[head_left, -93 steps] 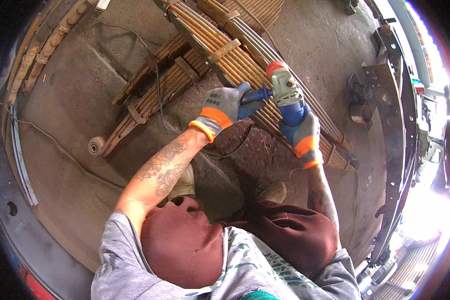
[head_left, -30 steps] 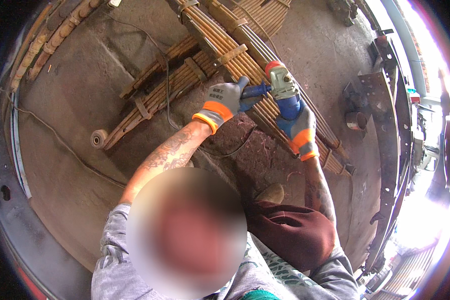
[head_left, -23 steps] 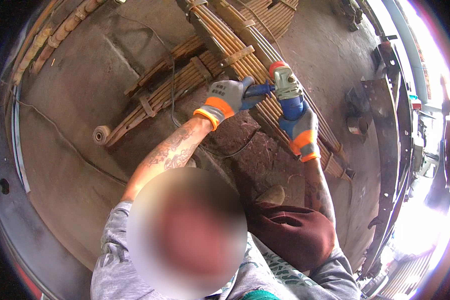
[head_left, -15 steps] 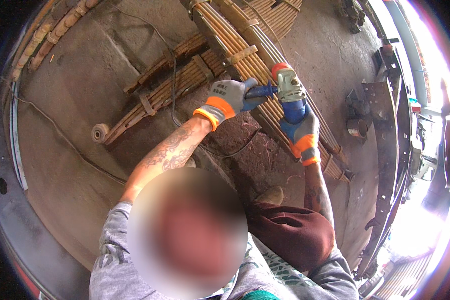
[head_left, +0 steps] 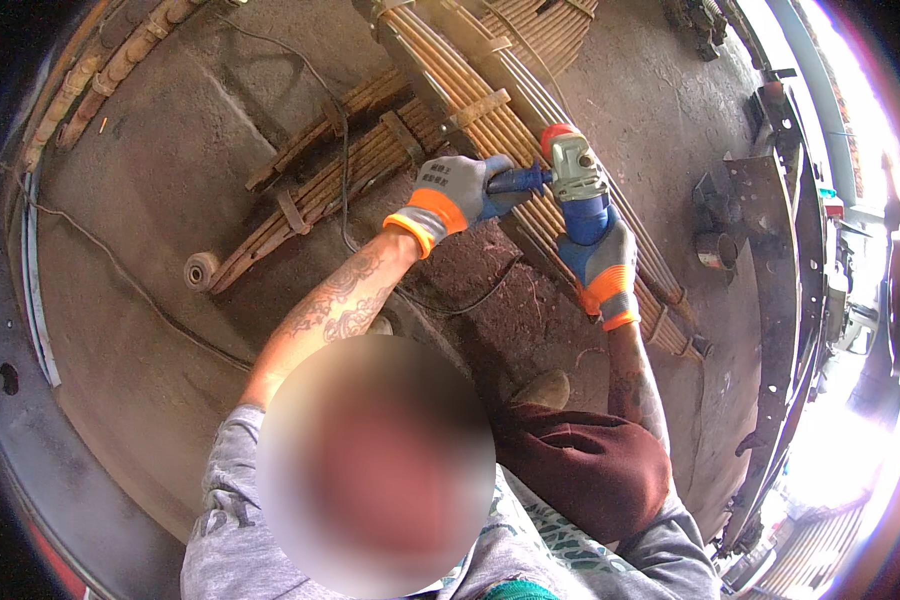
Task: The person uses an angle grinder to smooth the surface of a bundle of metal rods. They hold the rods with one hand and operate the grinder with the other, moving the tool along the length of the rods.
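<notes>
An angle grinder (head_left: 578, 180) with a blue body, a grey metal head and a reddish-orange disc edge lies across a stack of rusty leaf springs (head_left: 460, 75). My gloved left hand (head_left: 455, 190) is closed round its blue side handle. Gripping the blue body from below is my gloved right hand (head_left: 607, 262). Both gloves are grey and blue with orange cuffs. The grinder's head is over the right-hand part of the springs; whether its disc touches the steel is hidden. A metal clamp band (head_left: 478, 108) crosses the stack just beyond the grinder.
More leaf springs (head_left: 320, 180) lie to the left, one ending in a rolled eye (head_left: 201, 270). A dark cable (head_left: 347, 160) runs over them and along the floor. Rusty pipes (head_left: 110, 85) lie far left. At right stand a small can (head_left: 715, 251) and a long steel beam (head_left: 778, 320).
The view has shifted very slightly. Both hands keep their grip, and the grinder stays at nearly the same place over the springs.
</notes>
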Tool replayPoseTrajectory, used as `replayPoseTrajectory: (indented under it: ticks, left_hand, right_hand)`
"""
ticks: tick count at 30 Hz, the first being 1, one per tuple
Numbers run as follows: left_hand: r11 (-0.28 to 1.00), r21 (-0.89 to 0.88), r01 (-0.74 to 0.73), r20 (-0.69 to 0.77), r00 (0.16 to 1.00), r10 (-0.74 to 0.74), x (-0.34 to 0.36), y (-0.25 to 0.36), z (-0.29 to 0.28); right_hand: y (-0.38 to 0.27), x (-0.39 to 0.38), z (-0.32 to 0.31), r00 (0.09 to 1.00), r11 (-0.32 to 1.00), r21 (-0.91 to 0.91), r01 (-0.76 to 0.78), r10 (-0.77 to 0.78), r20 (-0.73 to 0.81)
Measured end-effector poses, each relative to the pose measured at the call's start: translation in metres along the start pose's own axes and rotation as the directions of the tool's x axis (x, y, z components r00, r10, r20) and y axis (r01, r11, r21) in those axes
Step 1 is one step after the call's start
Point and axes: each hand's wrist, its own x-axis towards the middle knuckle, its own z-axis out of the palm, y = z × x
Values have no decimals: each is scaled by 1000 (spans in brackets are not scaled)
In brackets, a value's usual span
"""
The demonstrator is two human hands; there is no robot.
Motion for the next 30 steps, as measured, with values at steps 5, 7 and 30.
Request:
replayPoseTrajectory:
  ticks: [5,7,30]
  left_hand:
    - [999,22,-38,-24,999,38,-2,-3,5]
    - [999,6,-54,-31,998,54,-3,-5,5]
    - [999,34,14,123,992,-18,-2,1,-10]
  right_hand:
    - [3,-1,2,1000,1000,-29,-6,5,-4]
    - [1,-2,3,1000,999,-38,-16,16,-6]
    - [-4,-7,5,999,999,-37,39,-39,-18]
